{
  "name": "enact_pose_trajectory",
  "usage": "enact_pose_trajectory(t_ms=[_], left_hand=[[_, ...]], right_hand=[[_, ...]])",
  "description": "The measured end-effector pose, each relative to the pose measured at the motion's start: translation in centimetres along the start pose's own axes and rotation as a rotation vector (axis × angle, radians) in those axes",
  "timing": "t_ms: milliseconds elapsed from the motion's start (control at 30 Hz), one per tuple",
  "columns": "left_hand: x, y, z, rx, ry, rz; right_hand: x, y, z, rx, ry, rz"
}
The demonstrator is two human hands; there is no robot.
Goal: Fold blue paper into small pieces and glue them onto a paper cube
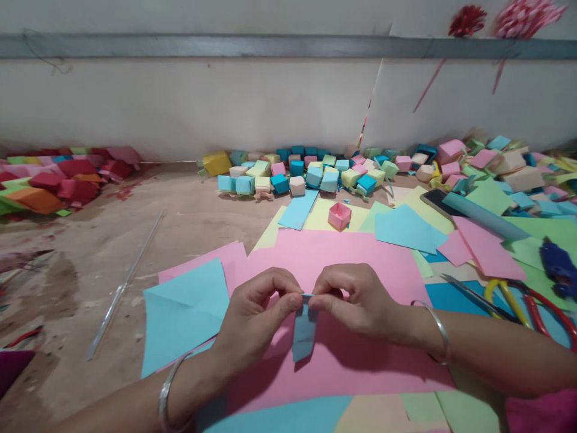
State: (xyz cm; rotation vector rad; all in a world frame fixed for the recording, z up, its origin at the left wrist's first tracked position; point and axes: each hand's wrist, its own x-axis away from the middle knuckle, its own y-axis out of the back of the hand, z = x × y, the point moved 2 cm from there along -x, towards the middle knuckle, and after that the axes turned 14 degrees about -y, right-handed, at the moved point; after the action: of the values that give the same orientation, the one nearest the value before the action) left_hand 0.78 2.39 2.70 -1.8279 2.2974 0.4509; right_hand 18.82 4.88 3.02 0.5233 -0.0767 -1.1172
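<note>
Between both hands hangs a small light blue paper strip [305, 334], its top edge pinched and its lower end pointing toward me. My left hand [259, 313] grips the strip's upper left corner between thumb and forefinger. From the other side, my right hand [356, 300] pinches the upper right corner the same way. Beneath them lies a large pink paper sheet [383, 367]. A creased light blue sheet [189, 300] rests left of my left hand. Beyond the hands, a small open pink paper box [339, 216] sits on yellow paper.
Several folded paper cubes [297, 168] line the wall, with red and orange ones [58, 186] at far left. Scissors [518, 300], a phone [439, 203], a blue glue gun [559, 264] and loose paper lie right. A clear glue stick [126, 282] lies left.
</note>
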Motion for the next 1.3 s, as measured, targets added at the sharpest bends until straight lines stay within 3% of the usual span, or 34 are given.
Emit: enact_pose_trajectory(t_ms=[133,300,567,633,767,833,900,967,1067,1167,1300], left_hand=[[0.0,0.1,0.1,-0.097,0.071,-0.031],[0.0,-0.1,0.1,-0.221,0.078,0.041],[0.1,-0.2,0.3,-0.475,-0.185,0.199],[0.0,0.0,0.2,-0.553,-0.257,0.184],[-0.1,1.0,-0.8,-0.777,-0.569,-0.179],[0.0,1.1,-0.7,-0.732,-0.648,-0.173],[0.0,0.6,0.0,-0.566,-0.518,0.005],[-0.1,0.1,1.0,-0.369,-0.261,0.085],[-0.3,-0.1,1.7,-0.133,0.014,-0.074],[-0.6,0.1,1.5,-0.001,0.086,-0.22],[-0.5,-0.2,1.6,0.118,0.169,-0.199]], right_hand=[[-0.1,0.1,-0.5,-0.053,-0.113,-0.026],[-0.3,0.0,-0.7,-0.036,-0.098,-0.015],[0.0,-0.2,0.5,0.356,0.266,0.015],[-0.1,0.2,0.4,0.332,0.205,-0.001],[-1.2,1.6,-0.6,0.013,-0.141,-0.203],[-1.8,1.9,-1.2,-0.234,-0.282,-0.269],[-2.0,1.6,-1.6,-0.458,-0.369,-0.301],[-1.8,0.8,-1.8,-0.603,-0.436,-0.3],[-1.1,-0.7,-2.0,-0.636,-0.506,-0.182],[-0.7,-1.6,-2.4,-0.403,-0.511,-0.027],[-0.4,-2.3,-2.7,-0.112,-0.405,0.034]])
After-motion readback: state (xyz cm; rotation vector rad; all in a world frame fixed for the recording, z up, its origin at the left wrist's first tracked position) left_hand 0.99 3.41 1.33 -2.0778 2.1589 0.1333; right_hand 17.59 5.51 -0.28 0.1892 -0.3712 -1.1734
